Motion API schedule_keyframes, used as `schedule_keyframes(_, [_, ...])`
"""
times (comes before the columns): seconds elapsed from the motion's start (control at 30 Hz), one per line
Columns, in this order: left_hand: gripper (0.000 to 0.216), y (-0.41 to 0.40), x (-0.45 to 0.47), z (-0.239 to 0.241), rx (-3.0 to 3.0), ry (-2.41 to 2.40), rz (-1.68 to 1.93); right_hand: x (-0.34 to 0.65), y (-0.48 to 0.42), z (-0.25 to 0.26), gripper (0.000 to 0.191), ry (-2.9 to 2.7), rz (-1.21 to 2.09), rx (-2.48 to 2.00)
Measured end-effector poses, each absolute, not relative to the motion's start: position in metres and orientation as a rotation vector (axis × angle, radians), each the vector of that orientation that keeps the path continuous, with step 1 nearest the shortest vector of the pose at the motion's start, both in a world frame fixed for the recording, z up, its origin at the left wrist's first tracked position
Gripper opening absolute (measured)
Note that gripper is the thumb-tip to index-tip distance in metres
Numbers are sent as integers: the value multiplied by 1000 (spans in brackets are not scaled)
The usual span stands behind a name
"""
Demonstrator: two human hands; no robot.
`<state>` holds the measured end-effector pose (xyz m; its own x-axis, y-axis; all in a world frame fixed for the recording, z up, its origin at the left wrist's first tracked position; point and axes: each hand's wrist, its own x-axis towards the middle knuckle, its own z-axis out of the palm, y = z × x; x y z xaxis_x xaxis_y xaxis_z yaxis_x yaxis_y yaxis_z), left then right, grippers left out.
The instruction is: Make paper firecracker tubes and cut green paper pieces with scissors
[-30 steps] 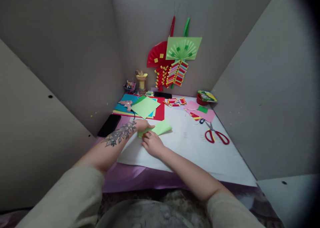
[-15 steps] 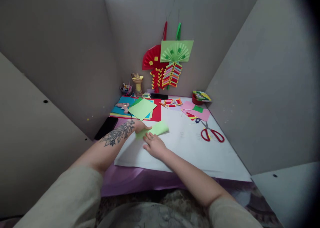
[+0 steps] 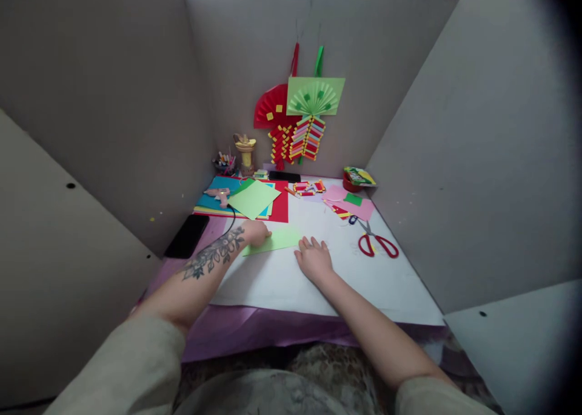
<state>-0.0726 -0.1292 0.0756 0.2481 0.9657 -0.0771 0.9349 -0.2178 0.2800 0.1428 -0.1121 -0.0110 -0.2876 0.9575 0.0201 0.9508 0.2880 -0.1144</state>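
A folded light green paper (image 3: 278,240) lies flat on the white sheet (image 3: 345,281) that covers the table. My left hand (image 3: 255,233), with a tattooed forearm, presses down on the paper's left end, its fingers curled. My right hand (image 3: 313,258) rests at the paper's right end with its fingers stretched out flat on the sheet, touching the paper's edge.
A stack of coloured papers (image 3: 248,199) with a glue gun (image 3: 217,193) lies behind my left hand. Red scissors (image 3: 375,243) and pink paper scraps (image 3: 352,205) lie to the right. A black phone (image 3: 186,236) sits at the left. Paper fans (image 3: 300,105) hang on the grey partition.
My right hand has slid rightward along the green paper, from its left end to its right end, and the paper now lies flatter. My left hand has stayed on the left end.
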Motion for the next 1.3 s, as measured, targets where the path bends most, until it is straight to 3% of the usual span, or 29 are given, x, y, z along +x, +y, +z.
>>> schedule_keyframes(0.1, [33,-101,-43,55,2317,1783,132,144,-115,-15,46,-2433,116,-1806])
schedule_keyframes(0.27, [54,-121,-76,5,2395,1908,98,151,-115,-13,46,-2409,161,-1803])
schedule_keyframes(0.43, [59,-129,-98,-2,2334,2005,25,104,-110,13,46,-2395,252,-1828])
schedule_keyframes(0.63, [69,-126,-99,1,2367,1866,-107,23,-106,13,68,-2654,617,-1044])
schedule_keyframes(1.0, [58,-129,-95,-1,2372,2034,16,126,-59,-15,54,-2448,416,-1819])
schedule_keyframes(1.3, [61,-166,-109,16,2229,2315,-8,136,-62,-15,53,-2305,367,-1905])
